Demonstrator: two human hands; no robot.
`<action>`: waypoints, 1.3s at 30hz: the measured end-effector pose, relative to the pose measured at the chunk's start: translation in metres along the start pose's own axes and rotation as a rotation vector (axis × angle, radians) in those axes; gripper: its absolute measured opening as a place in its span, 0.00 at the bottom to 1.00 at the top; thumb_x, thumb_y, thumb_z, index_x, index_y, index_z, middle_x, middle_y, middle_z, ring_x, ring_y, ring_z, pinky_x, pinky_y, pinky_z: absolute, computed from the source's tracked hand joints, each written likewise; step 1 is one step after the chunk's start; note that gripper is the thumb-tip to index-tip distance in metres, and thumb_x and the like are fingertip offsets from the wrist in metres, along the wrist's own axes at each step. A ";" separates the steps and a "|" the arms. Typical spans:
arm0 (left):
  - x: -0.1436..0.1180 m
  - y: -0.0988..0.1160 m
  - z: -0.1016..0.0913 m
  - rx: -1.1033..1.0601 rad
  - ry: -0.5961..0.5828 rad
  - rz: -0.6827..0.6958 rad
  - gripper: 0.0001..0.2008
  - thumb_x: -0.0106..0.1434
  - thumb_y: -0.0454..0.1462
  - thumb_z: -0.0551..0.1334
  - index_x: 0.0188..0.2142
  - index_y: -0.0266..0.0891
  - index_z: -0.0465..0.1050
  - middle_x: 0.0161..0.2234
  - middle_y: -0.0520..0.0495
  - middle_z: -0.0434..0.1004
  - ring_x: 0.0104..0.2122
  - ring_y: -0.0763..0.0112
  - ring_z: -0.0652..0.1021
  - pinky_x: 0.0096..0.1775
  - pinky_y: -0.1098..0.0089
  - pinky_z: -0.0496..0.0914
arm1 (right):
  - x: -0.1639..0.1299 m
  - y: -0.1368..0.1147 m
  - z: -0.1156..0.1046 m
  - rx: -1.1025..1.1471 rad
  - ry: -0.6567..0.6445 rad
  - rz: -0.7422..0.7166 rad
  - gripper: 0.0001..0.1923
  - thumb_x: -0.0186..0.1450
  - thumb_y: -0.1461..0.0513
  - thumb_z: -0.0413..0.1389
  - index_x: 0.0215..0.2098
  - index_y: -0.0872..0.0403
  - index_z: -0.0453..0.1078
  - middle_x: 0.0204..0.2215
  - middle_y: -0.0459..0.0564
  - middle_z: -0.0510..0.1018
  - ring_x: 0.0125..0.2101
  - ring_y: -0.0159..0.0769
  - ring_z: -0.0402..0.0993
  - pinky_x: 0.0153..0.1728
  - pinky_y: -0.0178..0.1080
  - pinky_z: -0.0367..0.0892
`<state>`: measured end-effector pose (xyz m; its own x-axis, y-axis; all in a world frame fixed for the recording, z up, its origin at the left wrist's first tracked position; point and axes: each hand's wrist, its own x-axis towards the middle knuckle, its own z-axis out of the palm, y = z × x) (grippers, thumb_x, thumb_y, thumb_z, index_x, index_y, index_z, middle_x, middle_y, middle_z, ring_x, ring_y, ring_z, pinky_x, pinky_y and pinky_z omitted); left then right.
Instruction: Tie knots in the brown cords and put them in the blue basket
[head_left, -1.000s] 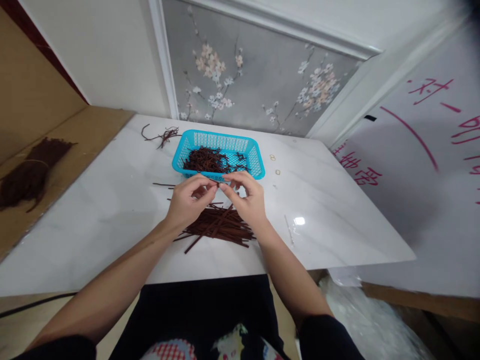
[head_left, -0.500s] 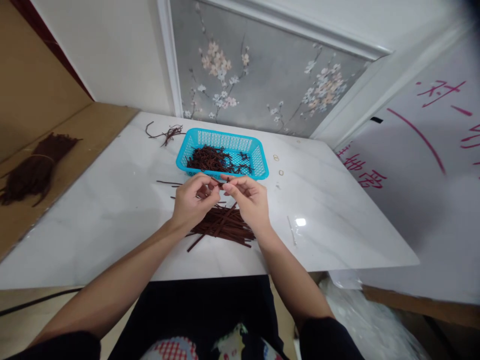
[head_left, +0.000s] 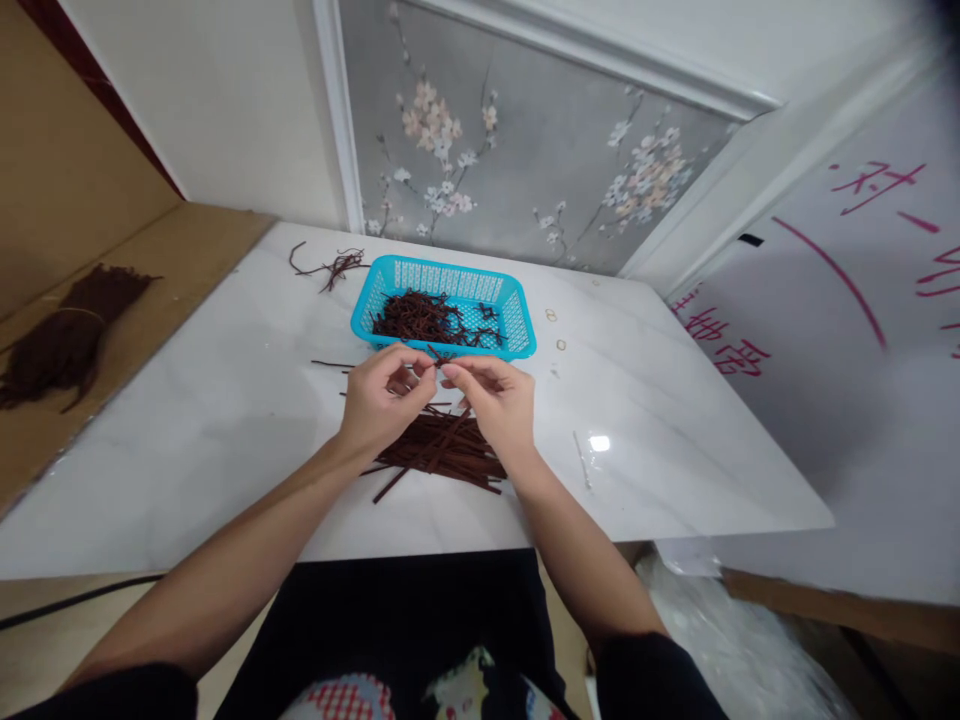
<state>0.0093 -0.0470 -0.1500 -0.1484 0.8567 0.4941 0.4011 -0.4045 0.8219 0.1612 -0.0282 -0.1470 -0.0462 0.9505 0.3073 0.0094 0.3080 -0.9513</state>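
Observation:
My left hand (head_left: 382, 400) and my right hand (head_left: 491, 400) meet fingertip to fingertip just in front of a blue plastic basket (head_left: 517, 318). Between the fingertips both hands pinch a short dark brown cord piece (head_left: 438, 360). A loose pile of straight brown cords (head_left: 442, 452) lies on the white marble table (head_left: 225, 420) directly under the hands. The basket holds a tangle of finished brown cord pieces (head_left: 416, 318).
A few stray cords (head_left: 334, 266) lie at the table's far left corner. Two small rings (head_left: 556, 330) sit right of the basket. A thick brown cord bundle (head_left: 64, 340) rests on the brown board at left. A white board with pink writing (head_left: 840, 330) leans at right.
The hands stay together over the pile, with only small finger movements on the cord piece. The view shifted slightly between the earliest frame and now.

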 end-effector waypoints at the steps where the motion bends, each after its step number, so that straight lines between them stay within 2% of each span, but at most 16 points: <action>1: 0.000 0.000 0.001 -0.002 0.003 0.002 0.05 0.59 0.38 0.63 0.32 0.39 0.74 0.30 0.51 0.75 0.26 0.78 0.72 0.28 0.77 0.67 | 0.000 -0.001 0.000 0.010 -0.007 0.005 0.13 0.56 0.53 0.68 0.33 0.53 0.78 0.28 0.48 0.83 0.25 0.35 0.80 0.21 0.34 0.74; 5: -0.001 -0.001 0.002 0.007 -0.009 0.040 0.05 0.60 0.38 0.63 0.32 0.39 0.74 0.30 0.51 0.76 0.26 0.77 0.72 0.28 0.77 0.68 | -0.002 0.004 0.002 0.042 -0.017 -0.003 0.12 0.58 0.53 0.66 0.35 0.52 0.78 0.29 0.48 0.83 0.26 0.34 0.79 0.20 0.33 0.75; 10: 0.000 -0.002 0.000 0.013 -0.002 0.141 0.01 0.57 0.33 0.62 0.30 0.39 0.73 0.29 0.52 0.75 0.25 0.78 0.72 0.28 0.77 0.68 | -0.008 0.012 0.009 -0.064 0.005 -0.122 0.09 0.64 0.55 0.61 0.37 0.51 0.78 0.34 0.49 0.82 0.30 0.34 0.79 0.24 0.33 0.77; 13: 0.000 -0.002 -0.001 -0.016 0.006 0.156 0.02 0.56 0.31 0.62 0.30 0.39 0.72 0.29 0.53 0.74 0.25 0.78 0.72 0.28 0.77 0.68 | -0.009 0.011 0.012 -0.011 -0.015 -0.086 0.10 0.65 0.54 0.59 0.38 0.51 0.77 0.34 0.49 0.81 0.29 0.33 0.78 0.23 0.32 0.78; 17: -0.001 -0.004 0.001 -0.028 -0.015 0.112 0.01 0.59 0.34 0.63 0.32 0.39 0.72 0.30 0.52 0.73 0.26 0.77 0.72 0.28 0.77 0.69 | -0.007 0.008 0.009 0.016 -0.016 -0.062 0.10 0.64 0.54 0.60 0.36 0.52 0.76 0.30 0.46 0.79 0.27 0.30 0.75 0.22 0.31 0.77; 22: -0.002 -0.009 0.006 0.022 -0.056 0.154 0.06 0.65 0.40 0.62 0.38 0.40 0.73 0.33 0.51 0.73 0.28 0.78 0.74 0.28 0.77 0.68 | -0.005 0.010 0.005 -0.076 0.004 -0.156 0.10 0.67 0.55 0.57 0.38 0.52 0.75 0.34 0.48 0.79 0.30 0.31 0.76 0.22 0.31 0.77; 25: -0.002 -0.012 0.008 0.118 -0.031 0.234 0.09 0.69 0.39 0.57 0.36 0.39 0.72 0.30 0.51 0.73 0.28 0.77 0.74 0.31 0.75 0.68 | -0.005 0.013 0.005 -0.218 0.006 -0.255 0.09 0.69 0.56 0.55 0.39 0.51 0.74 0.34 0.48 0.80 0.32 0.33 0.77 0.26 0.34 0.77; 28: -0.004 -0.014 0.010 0.325 0.070 0.320 0.09 0.70 0.37 0.56 0.34 0.39 0.72 0.29 0.50 0.74 0.30 0.73 0.76 0.34 0.72 0.69 | -0.008 0.018 0.007 -0.387 0.029 -0.424 0.08 0.70 0.59 0.53 0.40 0.51 0.74 0.33 0.48 0.80 0.33 0.34 0.76 0.33 0.38 0.76; 32: -0.005 -0.018 0.015 0.588 0.163 0.481 0.07 0.69 0.34 0.56 0.36 0.38 0.72 0.40 0.43 0.80 0.40 0.65 0.80 0.44 0.67 0.72 | -0.011 0.026 0.011 -0.564 0.072 -0.605 0.08 0.71 0.65 0.51 0.40 0.52 0.72 0.30 0.50 0.79 0.32 0.35 0.75 0.36 0.40 0.73; 36: -0.003 -0.020 0.017 0.717 0.174 0.582 0.06 0.67 0.33 0.57 0.34 0.38 0.71 0.41 0.41 0.80 0.41 0.62 0.80 0.44 0.66 0.73 | -0.009 0.031 0.015 -0.590 0.145 -0.612 0.07 0.70 0.66 0.52 0.37 0.53 0.72 0.28 0.49 0.78 0.30 0.35 0.74 0.34 0.39 0.71; 39: -0.003 -0.021 0.016 0.724 0.169 0.611 0.05 0.67 0.32 0.58 0.35 0.37 0.72 0.41 0.42 0.80 0.40 0.62 0.81 0.44 0.66 0.73 | -0.007 0.030 0.016 -0.541 0.171 -0.576 0.07 0.69 0.65 0.53 0.36 0.53 0.72 0.28 0.47 0.78 0.29 0.33 0.74 0.33 0.37 0.71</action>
<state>0.0161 -0.0357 -0.1728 0.1651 0.4829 0.8600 0.9047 -0.4215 0.0629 0.1458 -0.0260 -0.1781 -0.0379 0.6159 0.7869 0.5149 0.6869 -0.5129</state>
